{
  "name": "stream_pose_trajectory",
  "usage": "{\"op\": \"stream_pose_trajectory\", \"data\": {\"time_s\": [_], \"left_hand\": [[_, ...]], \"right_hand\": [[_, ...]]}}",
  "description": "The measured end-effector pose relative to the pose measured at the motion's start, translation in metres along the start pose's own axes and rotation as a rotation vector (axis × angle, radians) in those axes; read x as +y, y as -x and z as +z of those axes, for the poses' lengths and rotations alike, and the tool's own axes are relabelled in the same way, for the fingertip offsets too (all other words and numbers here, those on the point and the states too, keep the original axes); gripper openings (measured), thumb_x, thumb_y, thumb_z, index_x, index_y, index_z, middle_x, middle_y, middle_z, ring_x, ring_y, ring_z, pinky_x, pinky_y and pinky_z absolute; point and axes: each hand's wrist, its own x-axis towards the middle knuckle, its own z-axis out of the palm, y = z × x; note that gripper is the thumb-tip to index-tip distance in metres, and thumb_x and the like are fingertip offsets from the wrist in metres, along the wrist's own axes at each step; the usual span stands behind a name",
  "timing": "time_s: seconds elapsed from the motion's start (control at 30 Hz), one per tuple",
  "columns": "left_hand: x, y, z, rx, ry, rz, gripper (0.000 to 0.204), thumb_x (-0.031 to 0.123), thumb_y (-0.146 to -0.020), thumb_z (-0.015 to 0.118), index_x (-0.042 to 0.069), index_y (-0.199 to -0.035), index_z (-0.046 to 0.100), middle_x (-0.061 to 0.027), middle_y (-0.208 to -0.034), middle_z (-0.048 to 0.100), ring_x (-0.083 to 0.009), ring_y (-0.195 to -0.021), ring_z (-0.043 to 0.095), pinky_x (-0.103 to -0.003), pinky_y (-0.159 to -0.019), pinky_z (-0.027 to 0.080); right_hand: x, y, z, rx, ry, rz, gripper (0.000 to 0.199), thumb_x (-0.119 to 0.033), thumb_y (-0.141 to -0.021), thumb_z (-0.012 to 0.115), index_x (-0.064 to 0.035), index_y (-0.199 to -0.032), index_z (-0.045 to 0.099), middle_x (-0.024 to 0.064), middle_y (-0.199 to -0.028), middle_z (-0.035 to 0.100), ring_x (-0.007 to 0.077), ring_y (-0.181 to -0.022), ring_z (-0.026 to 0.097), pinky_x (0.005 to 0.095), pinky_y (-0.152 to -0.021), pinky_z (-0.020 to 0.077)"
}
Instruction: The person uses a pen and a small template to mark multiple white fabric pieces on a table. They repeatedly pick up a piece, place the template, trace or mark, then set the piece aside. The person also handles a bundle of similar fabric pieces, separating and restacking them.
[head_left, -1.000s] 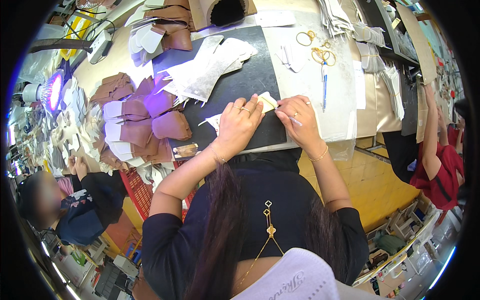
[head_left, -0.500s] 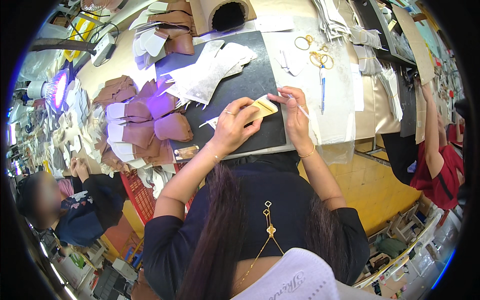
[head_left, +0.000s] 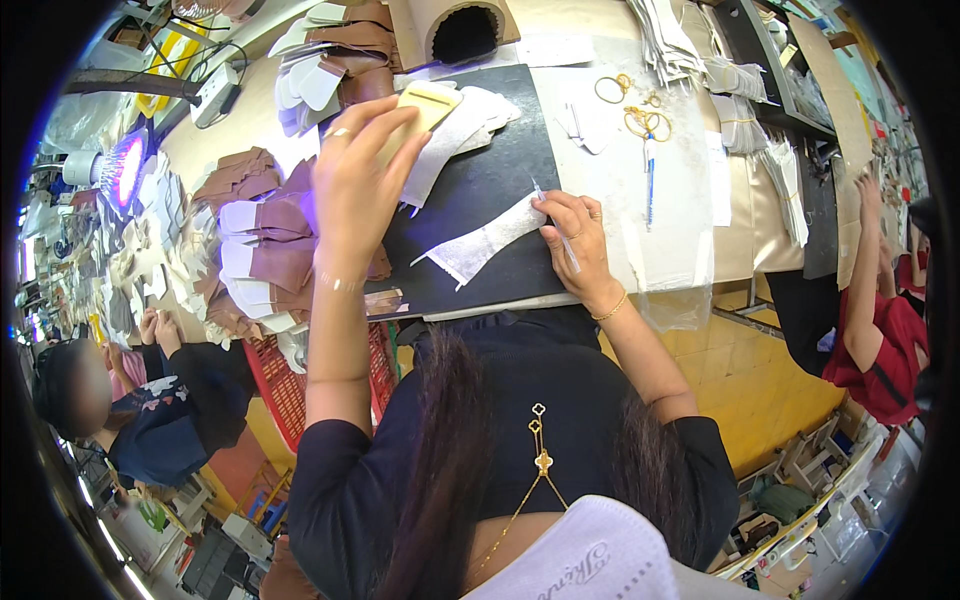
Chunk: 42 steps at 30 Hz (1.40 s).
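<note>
From where I watch, the black rectangular cutting mat (head_left: pixel 480 190) is my landmark, and I read everything off it. Off its left edge lie the stacked brown leather pieces with white backing (head_left: pixel 265 250), fanned and close to the mat's border. Over the mat's upper left corner my left hand (head_left: pixel 355 165) is raised off the surface, its grip closed on a small pale yellow rectangular template card (head_left: pixel 428 103), pinched at the card's lower end between thumb and fingers. Toward the mat's middle and right lies the long white curved fabric strip (head_left: pixel 485 240), flat on the black surface. My right hand (head_left: pixel 578 235) rests on the strip's right end, at the mat's right edge, its grip closed around a thin silver pen (head_left: pixel 555 220) whose tip points up and away from me. To do this well, I judge the card should come down flat and square onto the strip, with the right hand pinning the fabric so it cannot creep, and the pen kept close against the card's edge. Beyond the mat's right edge, on the counter (head_left: pixel 690 220), lie gold-handled scissors (head_left: pixel 645 120) and a blue pen (head_left: pixel 650 185), well clear of the work.
</note>
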Motion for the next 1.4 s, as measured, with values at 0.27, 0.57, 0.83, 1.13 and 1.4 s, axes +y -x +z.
{"op": "stream_pose_trajectory", "data": {"time_s": [0.27,0.57,0.83,1.13,1.4], "left_hand": [[0.020,0.023,0.000,0.044,0.486,-0.320,0.021,0.011,-0.094,0.069,0.003,-0.113,0.074,-0.0130,-0.105,0.074,-0.0186,-0.092,0.070,-0.031,-0.080,0.054],[0.038,0.087,0.075,-0.300,0.325,-0.068,0.034,0.013,-0.078,0.084,0.003,-0.108,0.072,-0.0114,-0.113,0.069,-0.0286,-0.100,0.067,-0.036,-0.083,0.054],[0.034,0.106,0.102,-0.166,0.108,0.142,0.028,0.012,-0.073,0.085,0.006,-0.099,0.078,-0.0076,-0.116,0.072,-0.0248,-0.087,0.063,-0.036,-0.076,0.054],[0.038,0.107,0.103,-0.166,0.063,0.135,0.024,0.013,-0.074,0.084,0.007,-0.097,0.077,-0.0069,-0.117,0.071,-0.0252,-0.088,0.063,-0.036,-0.077,0.053],[0.044,0.104,0.101,-0.205,-0.004,0.134,0.022,0.015,-0.078,0.080,0.006,-0.099,0.077,-0.0091,-0.116,0.072,-0.0253,-0.089,0.062,-0.036,-0.078,0.053]], "right_hand": [[0.001,0.000,-0.028,0.222,-0.017,0.074,0.025,-0.024,-0.106,0.051,-0.0076,-0.122,0.060,0.0093,-0.120,0.069,0.0246,-0.104,0.062,0.0391,-0.094,0.0381],[0.004,-0.001,-0.029,0.195,-0.063,0.118,0.025,-0.025,-0.107,0.050,-0.0083,-0.121,0.061,0.0091,-0.116,0.069,0.0233,-0.106,0.062,0.0377,-0.096,0.0374],[-0.003,0.003,-0.029,0.123,-0.039,0.152,0.026,-0.025,-0.108,0.047,-0.0072,-0.120,0.061,0.0100,-0.117,0.070,0.0247,-0.109,0.060,0.0373,-0.099,0.0391],[-0.004,0.000,-0.030,0.088,-0.059,0.177,0.021,-0.023,-0.105,0.054,-0.0072,-0.112,0.066,0.0092,-0.109,0.071,0.0232,-0.104,0.065,0.0381,-0.096,0.0391],[-0.015,-0.002,-0.014,-0.051,0.060,0.098,0.010,-0.012,-0.097,0.064,-0.0067,-0.104,0.068,0.0081,-0.103,0.073,0.0234,-0.106,0.068,0.0412,-0.096,0.0432]]}}
